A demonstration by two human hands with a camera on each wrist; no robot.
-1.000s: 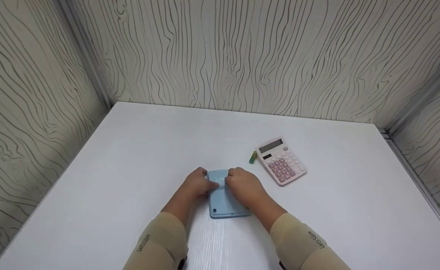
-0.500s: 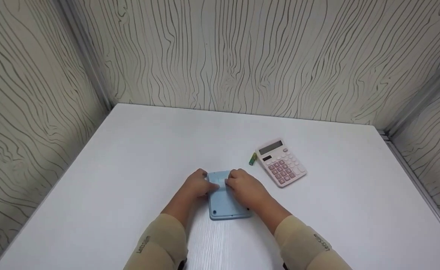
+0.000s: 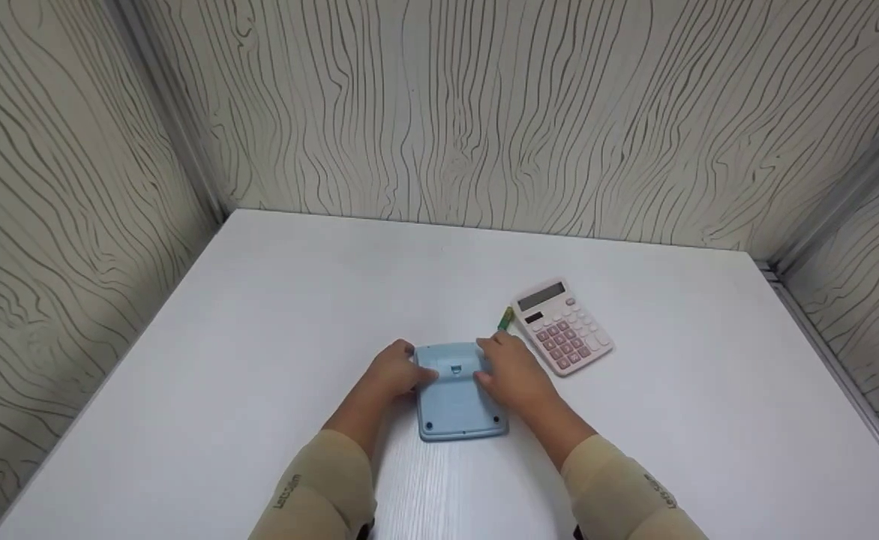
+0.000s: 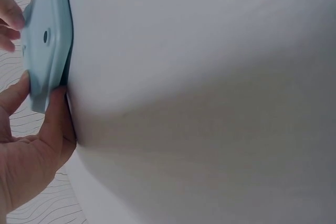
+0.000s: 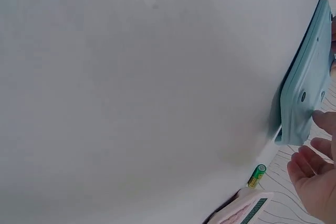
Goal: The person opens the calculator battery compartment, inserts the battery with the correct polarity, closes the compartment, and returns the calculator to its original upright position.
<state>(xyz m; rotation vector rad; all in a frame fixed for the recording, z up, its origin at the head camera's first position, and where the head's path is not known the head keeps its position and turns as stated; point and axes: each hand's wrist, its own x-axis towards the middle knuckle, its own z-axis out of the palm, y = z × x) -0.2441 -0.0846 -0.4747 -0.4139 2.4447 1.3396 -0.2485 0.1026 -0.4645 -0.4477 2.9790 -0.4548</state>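
Observation:
A light blue calculator (image 3: 458, 405) lies face down in the head view, its back with the battery-cover latch and dark round feet showing. My left hand (image 3: 397, 371) pinches its left edge: in the left wrist view the thumb (image 4: 18, 90) is on the back and the fingers tuck under the rim. At the opposite edge is my right hand (image 3: 513, 375). In the right wrist view its thumb (image 5: 323, 119) touches the calculator's back, while the other fingers hang loosely curled off the edge with nothing in them. Just beyond that hand lies a green-and-yellow battery (image 3: 506, 319).
A pink calculator (image 3: 564, 326) lies face up to the right, beside the battery. Both rest on a white table (image 3: 259, 360). Wood-grain patterned panels (image 3: 454, 112) stand behind the table and at its sides.
My right hand has drawn back to the right and its fingers have loosened, uncovering the latch on the blue calculator's back. The left hand keeps its grip in the same place.

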